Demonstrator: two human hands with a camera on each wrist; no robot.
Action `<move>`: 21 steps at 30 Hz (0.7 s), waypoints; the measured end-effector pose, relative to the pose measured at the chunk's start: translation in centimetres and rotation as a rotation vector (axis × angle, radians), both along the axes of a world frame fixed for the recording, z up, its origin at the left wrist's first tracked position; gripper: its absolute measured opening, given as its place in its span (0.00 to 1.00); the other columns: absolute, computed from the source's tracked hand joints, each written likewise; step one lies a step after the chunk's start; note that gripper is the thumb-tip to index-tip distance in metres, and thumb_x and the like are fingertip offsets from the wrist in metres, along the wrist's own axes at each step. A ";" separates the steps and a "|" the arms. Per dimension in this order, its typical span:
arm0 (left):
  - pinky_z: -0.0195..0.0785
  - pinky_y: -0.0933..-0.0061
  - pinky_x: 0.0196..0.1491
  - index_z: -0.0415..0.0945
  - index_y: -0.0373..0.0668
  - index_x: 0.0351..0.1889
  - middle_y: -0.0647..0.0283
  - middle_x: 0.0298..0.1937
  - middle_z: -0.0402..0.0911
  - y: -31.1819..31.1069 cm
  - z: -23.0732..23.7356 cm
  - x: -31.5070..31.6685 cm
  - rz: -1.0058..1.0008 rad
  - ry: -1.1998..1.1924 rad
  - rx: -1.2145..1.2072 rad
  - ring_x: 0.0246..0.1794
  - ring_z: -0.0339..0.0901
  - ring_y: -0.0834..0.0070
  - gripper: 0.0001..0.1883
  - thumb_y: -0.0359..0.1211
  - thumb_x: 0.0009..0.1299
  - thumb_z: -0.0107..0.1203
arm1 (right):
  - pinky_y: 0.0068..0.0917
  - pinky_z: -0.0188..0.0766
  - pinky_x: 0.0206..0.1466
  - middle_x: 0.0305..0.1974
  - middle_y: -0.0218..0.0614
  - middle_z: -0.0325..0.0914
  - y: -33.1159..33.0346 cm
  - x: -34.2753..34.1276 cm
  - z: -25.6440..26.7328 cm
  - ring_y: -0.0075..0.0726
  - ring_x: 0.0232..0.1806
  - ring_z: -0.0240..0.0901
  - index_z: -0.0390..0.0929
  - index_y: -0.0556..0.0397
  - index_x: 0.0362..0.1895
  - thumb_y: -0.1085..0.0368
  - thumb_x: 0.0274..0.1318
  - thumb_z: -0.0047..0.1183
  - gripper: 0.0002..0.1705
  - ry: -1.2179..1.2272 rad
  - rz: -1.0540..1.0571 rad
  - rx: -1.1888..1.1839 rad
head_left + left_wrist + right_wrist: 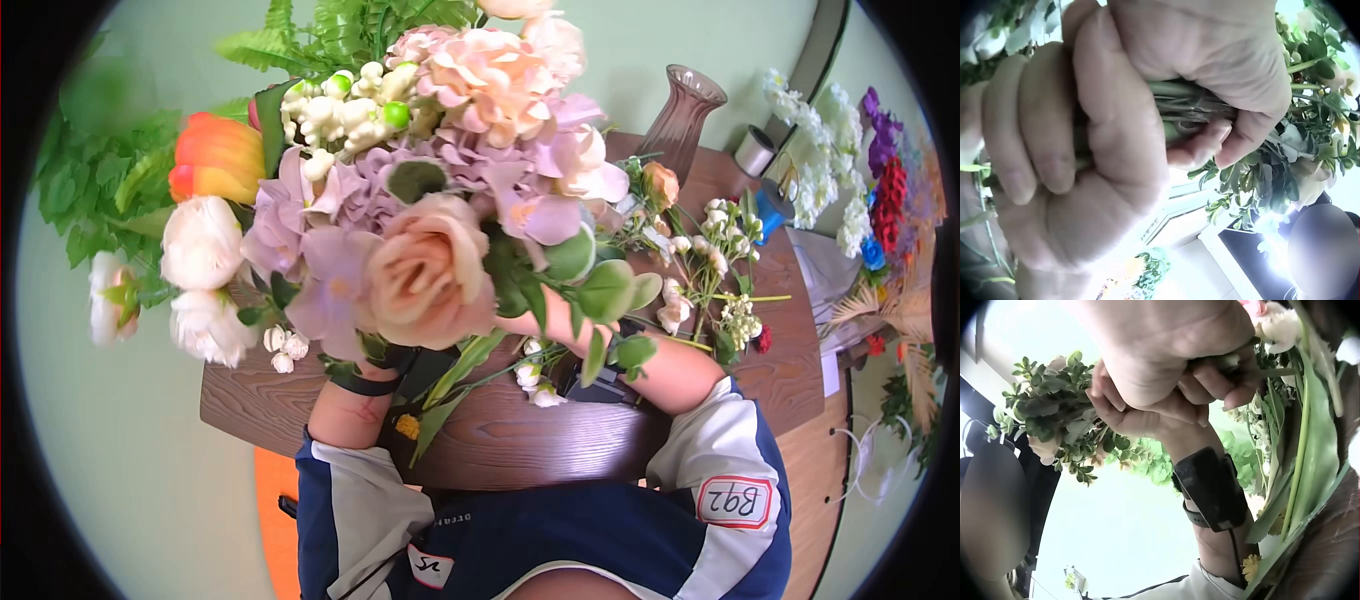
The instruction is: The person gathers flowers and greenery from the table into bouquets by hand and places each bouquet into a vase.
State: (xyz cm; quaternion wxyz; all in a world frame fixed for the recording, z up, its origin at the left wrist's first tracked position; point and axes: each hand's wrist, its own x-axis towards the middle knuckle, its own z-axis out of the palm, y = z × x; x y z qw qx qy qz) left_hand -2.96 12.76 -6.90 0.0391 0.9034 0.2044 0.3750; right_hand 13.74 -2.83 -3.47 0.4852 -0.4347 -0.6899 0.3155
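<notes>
A large bouquet of artificial flowers (430, 270) fills the upper middle of the head view, with a peach rose, lilac blooms, white peonies and an orange tulip. It hides most of both hands there. My left hand (1204, 44) grips the bundled green stems (1179, 90) in the left wrist view. Pressed close against it, my right hand (1166, 356) has its fingers curled round the same stems. Leafy sprigs (1054, 406) stick out beside the hands in the right wrist view.
Loose white flower sprigs (715, 250) lie on the dark wooden table (540, 430). A ribbed glass vase (680, 120) stands at the back right, near a metallic cup (755, 150). Further right are white blossoms (820, 150). A long green leaf (1316, 431) lies close by the hands.
</notes>
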 end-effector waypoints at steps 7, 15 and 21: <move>0.61 0.61 0.54 0.65 0.43 0.55 0.61 0.53 0.69 0.3 2.2 -0.7 0.014 -0.045 0.031 0.53 0.67 0.64 0.29 0.43 0.58 0.57 | 0.30 0.66 0.52 0.50 0.42 0.71 0.8 -0.9 0.5 0.36 0.49 0.69 0.70 0.58 0.47 0.64 0.49 0.53 0.20 0.192 0.104 0.080; 0.61 0.62 0.54 0.65 0.42 0.55 0.60 0.53 0.69 0.3 3.7 -3.2 0.068 -0.092 0.056 0.53 0.67 0.65 0.28 0.42 0.57 0.58 | 0.30 0.60 0.58 0.54 0.43 0.68 0.6 -0.1 0.5 0.39 0.55 0.65 0.66 0.57 0.53 0.65 0.44 0.56 0.28 -0.040 0.245 -0.020; 0.61 0.62 0.54 0.66 0.42 0.54 0.60 0.53 0.69 -0.3 2.8 -6.3 0.121 -0.120 0.030 0.53 0.67 0.65 0.28 0.41 0.57 0.58 | 0.30 0.55 0.62 0.57 0.44 0.65 0.5 0.7 0.4 0.40 0.59 0.61 0.64 0.56 0.57 0.66 0.41 0.58 0.35 -0.208 0.358 -0.132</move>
